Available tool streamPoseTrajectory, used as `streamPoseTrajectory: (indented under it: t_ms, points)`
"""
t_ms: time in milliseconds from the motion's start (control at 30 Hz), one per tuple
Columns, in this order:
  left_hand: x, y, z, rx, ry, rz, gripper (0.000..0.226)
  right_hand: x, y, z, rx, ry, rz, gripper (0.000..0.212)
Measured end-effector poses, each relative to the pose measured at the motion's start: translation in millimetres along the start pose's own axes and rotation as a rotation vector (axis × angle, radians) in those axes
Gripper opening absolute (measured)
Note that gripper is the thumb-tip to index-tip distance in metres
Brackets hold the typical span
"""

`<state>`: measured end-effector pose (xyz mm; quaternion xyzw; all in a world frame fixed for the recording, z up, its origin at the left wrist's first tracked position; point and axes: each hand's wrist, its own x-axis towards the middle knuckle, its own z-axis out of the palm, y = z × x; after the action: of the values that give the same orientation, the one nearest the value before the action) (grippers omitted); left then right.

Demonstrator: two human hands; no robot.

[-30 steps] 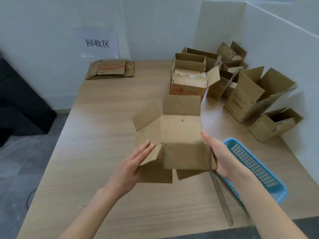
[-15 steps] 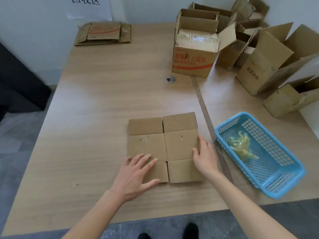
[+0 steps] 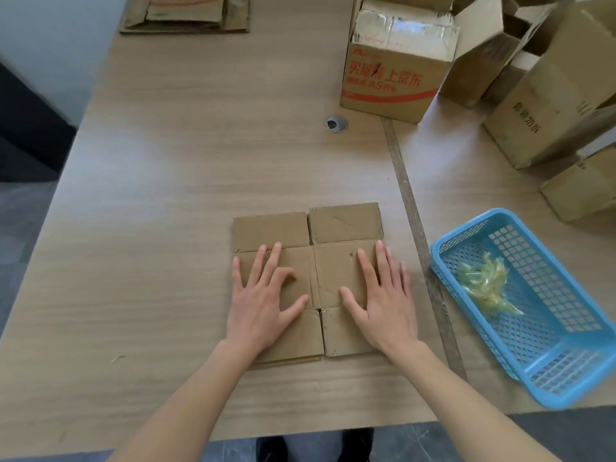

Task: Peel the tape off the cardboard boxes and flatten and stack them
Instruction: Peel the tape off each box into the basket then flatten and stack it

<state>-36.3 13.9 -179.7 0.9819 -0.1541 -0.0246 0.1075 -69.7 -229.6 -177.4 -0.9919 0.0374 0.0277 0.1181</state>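
A person's left hand (image 3: 263,296) and right hand (image 3: 380,295) press flat on a flattened cardboard box (image 3: 343,225) lying near the front edge of a light wood-grain table (image 3: 166,195). Both hands are released, palms down and grasping nothing; the fingers are spread and mostly straight, though the left index finger is bent at the knuckle. The box lies with its panels and flaps spread level on the tabletop, the left hand on its left half and the right hand on its right half.

Just to the right, past a dark seam running across the table, a blue plastic basket (image 3: 566,358) holds a crumpled wad of yellowish peeled tape (image 3: 486,285). At the far side stands an upright box with red printing (image 3: 390,85), its top flaps raised and carrying torn tape. Several more open cardboard boxes (image 3: 546,105) crowd the far right corner. A stack of flattened boxes (image 3: 186,15) lies at the far left edge of the table. A round grey cable grommet (image 3: 336,123) sits in the tabletop near the red-printed box.
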Motion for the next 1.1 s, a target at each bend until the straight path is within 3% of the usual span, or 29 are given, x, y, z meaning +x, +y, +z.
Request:
streamPoseTrajectory:
  t_ms: [167, 600, 700, 833, 1100]
  points:
    - [2.4, -4.5, 6.3, 0.067, 0.039, -0.005, 0.081, 2.7, -0.3, 1.8, 0.049, 0.026, 0.001, 0.080]
    - [4.7, -2.6, -2.7, -0.034, 0.043, -0.050, 0.079, 5.2, -2.0, -0.7, 0.027, -0.026, 0.013, 0.081]
    - [-8.0, -6.7, -11.4, -0.153, 0.041, -0.178, 0.098, 3.3, 1.4, -10.5, 0.090, -0.128, 0.010, 0.088]
    - [-41.1, -23.7, -21.3, -0.204, -0.008, -0.434, 0.117, -16.2, 16.7, -28.0, 0.257, -0.185, 0.142, 0.106]
    - [-60.5, -15.4, -28.4, -0.607, 0.098, -0.638, 0.087, -30.7, 20.3, -39.7, 0.487, -0.106, 0.208, 0.091]
